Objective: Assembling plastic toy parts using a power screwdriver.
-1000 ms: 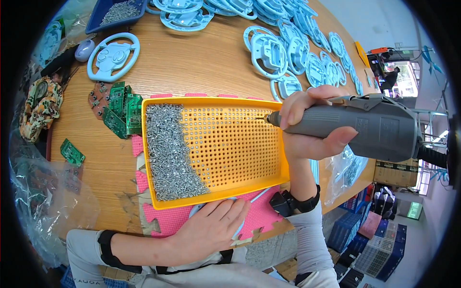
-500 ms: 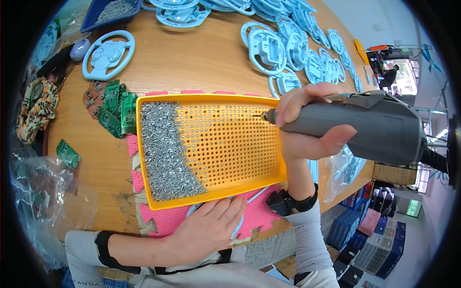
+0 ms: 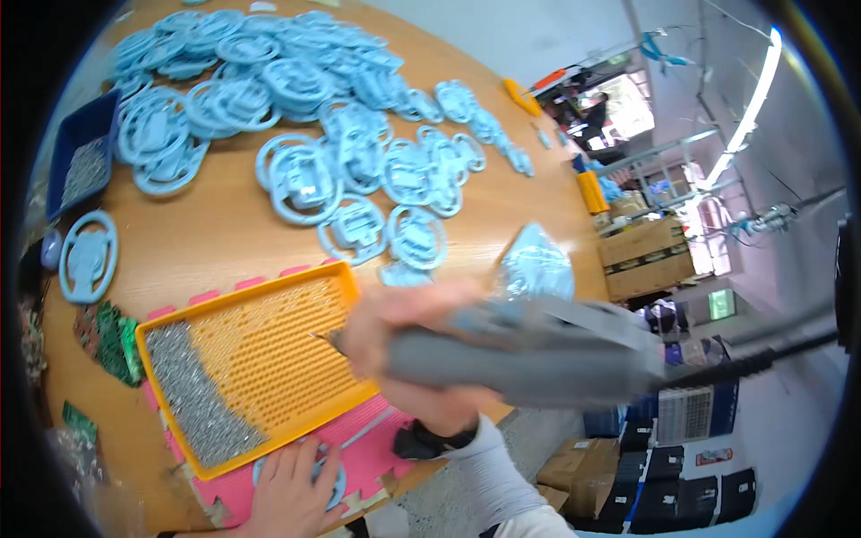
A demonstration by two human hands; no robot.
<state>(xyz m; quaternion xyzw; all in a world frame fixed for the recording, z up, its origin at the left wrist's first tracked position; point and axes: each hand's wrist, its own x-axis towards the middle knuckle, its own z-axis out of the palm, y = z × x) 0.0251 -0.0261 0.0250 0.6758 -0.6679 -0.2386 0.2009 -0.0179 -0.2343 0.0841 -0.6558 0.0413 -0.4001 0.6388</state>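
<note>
My right hand (image 3: pixel 368 332) is wrapped round a thick grey electric screwdriver (image 3: pixel 538 359), blurred by motion. Its thin bit points left, over the right part of a yellow perforated tray (image 3: pixel 359 396). Small silver screws (image 3: pixel 199 394) are heaped along the tray's left side, and some sit in its holes. Below the tray, my left hand (image 3: pixel 291 498) lies with fingers spread on a light blue toy steering wheel part (image 3: pixel 338 489), mostly covered by the hand. That part rests on a pink foam mat (image 3: pixel 363 430).
Many light blue steering wheel parts (image 3: pixel 300 179) cover the far table. A dark blue bin (image 3: pixel 112 125) of screws stands at the left, above a single wheel (image 3: pixel 88 260). Green circuit boards (image 3: pixel 112 345) lie left of the tray. A bagged blue part (image 3: pixel 536 264) lies at the right.
The view has swung to the right and further up the table, so the tray appears lower and further left. My right hand still holds the screwdriver; my left still rests on the wheel part.
</note>
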